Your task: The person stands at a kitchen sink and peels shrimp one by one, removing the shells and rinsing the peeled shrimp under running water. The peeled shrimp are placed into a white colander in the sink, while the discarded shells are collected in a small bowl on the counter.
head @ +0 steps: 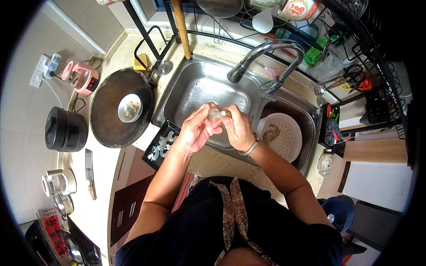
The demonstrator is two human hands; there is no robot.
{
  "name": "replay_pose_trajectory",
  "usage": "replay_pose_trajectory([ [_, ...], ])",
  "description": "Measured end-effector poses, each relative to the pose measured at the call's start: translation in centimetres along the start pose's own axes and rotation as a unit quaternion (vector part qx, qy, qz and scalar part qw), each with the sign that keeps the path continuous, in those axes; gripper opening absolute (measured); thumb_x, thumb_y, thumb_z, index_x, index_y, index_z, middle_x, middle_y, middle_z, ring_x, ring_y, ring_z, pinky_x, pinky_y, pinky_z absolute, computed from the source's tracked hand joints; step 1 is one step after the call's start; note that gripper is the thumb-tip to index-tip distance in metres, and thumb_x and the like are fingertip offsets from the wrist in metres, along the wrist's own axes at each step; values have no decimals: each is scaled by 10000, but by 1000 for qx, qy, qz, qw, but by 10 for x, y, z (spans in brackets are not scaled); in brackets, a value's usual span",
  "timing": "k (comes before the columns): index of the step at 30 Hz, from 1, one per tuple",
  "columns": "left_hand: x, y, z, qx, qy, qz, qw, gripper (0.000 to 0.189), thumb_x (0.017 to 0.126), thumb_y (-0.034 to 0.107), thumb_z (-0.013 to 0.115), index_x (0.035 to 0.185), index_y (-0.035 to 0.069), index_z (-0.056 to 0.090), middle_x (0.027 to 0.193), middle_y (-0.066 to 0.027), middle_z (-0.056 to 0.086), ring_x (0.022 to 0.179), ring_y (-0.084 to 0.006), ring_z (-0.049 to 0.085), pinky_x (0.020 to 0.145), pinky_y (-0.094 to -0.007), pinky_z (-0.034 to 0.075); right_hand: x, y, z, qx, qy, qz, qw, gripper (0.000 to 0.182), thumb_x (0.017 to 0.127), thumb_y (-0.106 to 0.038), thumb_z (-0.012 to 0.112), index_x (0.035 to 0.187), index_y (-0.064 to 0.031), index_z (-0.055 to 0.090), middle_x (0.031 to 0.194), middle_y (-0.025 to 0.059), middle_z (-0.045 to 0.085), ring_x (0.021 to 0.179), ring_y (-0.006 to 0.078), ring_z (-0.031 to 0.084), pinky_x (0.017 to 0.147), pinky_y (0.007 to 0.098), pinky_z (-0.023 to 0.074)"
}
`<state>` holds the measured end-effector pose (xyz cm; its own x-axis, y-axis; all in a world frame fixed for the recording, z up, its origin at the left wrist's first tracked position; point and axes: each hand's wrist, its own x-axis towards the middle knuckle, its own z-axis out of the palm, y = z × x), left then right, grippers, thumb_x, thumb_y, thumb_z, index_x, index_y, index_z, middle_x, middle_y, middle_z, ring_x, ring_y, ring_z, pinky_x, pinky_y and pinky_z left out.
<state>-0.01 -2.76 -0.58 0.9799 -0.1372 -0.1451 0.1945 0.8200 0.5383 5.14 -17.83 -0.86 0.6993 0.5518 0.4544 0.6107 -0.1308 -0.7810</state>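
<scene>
Above the front of the left basin of a stainless steel sink (203,79), my left hand (196,129) and my right hand (239,128) meet. Between their fingertips they grip a small, pale, translucent piece of seafood (218,114), its exact kind unclear. Beside my left wrist a black tray (154,146) holds several whitish translucent pieces. Farther left, a white bowl (138,116) with greyish scraps in it sits on a round dark cutting board (106,109). Right of my right hand, a white colander (296,133) in the right basin holds a brownish lump (271,133).
A chrome faucet (274,45) arches over the sink's back. A wooden rolling pin (181,30) leans at the back left corner. On the left counter are a pink electric kettle (81,78), a black lidded pot (66,129) and a knife (89,169). A black dish rack (372,50) stands behind and right.
</scene>
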Motion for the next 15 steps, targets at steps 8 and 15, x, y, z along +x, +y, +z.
replay_pose_trajectory([
  [8, 4, -2, 5, 21, -11, 8, 1000, 270, 978, 258, 398, 1085, 45, 524, 841, -60, 570, 733, -126, 518, 689, -296, 430, 0, 0, 3, 88, 39, 14, 995, 279, 961, -276, 414, 961, 0, 453, 729, 122, 640, 680, 272, 658, 609, 338, 503],
  [15, 4, -8, 12, -33, -8, 20, 999, 269, 983, 251, 377, 1078, 48, 525, 860, -62, 581, 747, -133, 526, 694, -300, 437, 1, -8, -1, 99, 46, 27, 994, 274, 967, -271, 407, 944, -1, 448, 730, 97, 640, 677, 225, 663, 593, 312, 502],
])
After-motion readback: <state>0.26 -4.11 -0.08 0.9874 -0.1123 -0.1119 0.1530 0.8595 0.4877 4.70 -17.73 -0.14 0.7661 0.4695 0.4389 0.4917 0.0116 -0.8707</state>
